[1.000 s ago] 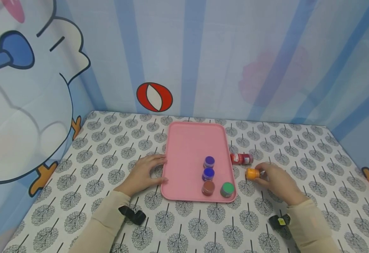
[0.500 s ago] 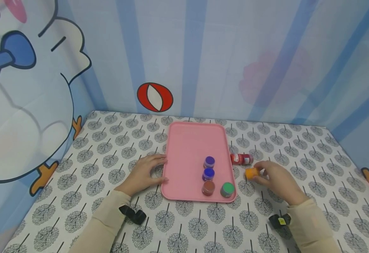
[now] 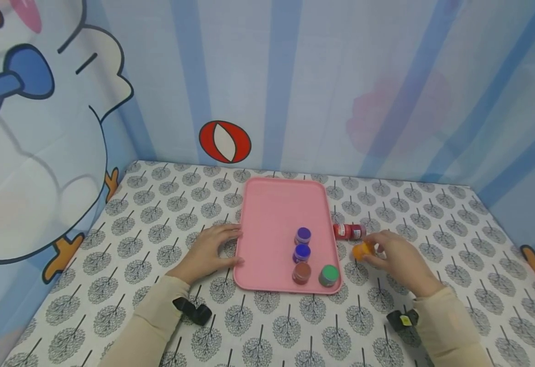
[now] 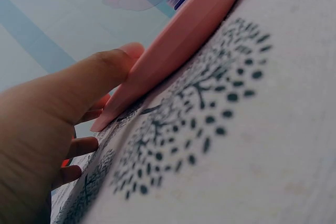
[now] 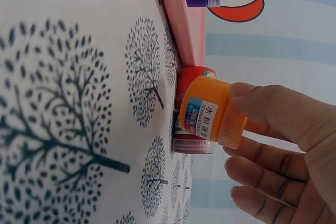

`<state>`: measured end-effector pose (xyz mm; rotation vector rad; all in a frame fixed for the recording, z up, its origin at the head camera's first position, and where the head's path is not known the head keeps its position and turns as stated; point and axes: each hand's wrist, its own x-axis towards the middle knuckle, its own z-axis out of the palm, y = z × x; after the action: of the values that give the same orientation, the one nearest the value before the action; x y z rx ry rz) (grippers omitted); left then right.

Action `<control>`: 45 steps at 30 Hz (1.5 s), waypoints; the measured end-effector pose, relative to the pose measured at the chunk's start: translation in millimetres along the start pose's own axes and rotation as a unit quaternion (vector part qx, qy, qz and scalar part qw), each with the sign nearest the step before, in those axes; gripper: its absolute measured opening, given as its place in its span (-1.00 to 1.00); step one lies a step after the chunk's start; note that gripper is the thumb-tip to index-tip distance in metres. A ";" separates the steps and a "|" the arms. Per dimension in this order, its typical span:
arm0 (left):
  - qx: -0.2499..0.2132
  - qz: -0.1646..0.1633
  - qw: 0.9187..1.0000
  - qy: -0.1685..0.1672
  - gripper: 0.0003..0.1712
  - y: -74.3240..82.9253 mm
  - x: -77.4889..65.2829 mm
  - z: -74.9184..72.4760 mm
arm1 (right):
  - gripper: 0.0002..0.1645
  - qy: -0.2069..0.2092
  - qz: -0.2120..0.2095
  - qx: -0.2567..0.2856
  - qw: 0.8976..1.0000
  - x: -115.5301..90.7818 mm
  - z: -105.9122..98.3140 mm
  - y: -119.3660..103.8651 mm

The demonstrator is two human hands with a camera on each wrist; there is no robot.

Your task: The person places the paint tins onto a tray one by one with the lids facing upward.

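Note:
In the head view my right hand (image 3: 398,257) pinches a small orange gouache paint jar (image 3: 363,250) between thumb and fingers, tilted, just right of the pink tray (image 3: 276,204). Its printed label faces the right wrist camera, where the orange jar (image 5: 207,111) partly covers red paint jars (image 5: 194,144) lying behind it. My left hand (image 3: 205,255) rests at the tray's left edge, its thumb touching the rim, as the left wrist view also shows. Standing on the tray are two purple-blue-lidded jars (image 3: 302,252), a brown one (image 3: 301,273) and a green-lidded one (image 3: 329,275).
What look like two red paint jars (image 3: 349,231) lie end to end against the tray's right side. A white cloth (image 3: 180,204) with grey tree prints covers the table. Behind it hangs a blue striped curtain (image 3: 313,92) with cartoon prints.
The orange jar has turned and tilted in my right hand, which has shifted slightly left and away from me. My left hand and the jars on the tray stay where they were.

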<state>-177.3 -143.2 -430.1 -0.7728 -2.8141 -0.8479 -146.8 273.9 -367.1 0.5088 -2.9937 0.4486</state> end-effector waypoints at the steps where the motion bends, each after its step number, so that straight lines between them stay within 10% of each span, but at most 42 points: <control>1: -0.001 -0.001 1.000 -0.001 -0.23 0.2 -0.1 -0.2 | -0.56 0.001 -0.001 0.002 1.000 0.2 0.3 -0.3; 45: 0.000 0.001 1.000 0.008 -0.22 -0.9 -0.7 1.7 | -0.62 0.036 -0.069 -0.001 0.997 14.8 15.5 -32.7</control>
<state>-177.1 -143.3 -432.2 -0.7669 -2.7992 -0.8496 -150.2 235.2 -371.2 0.6798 -2.8673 0.4423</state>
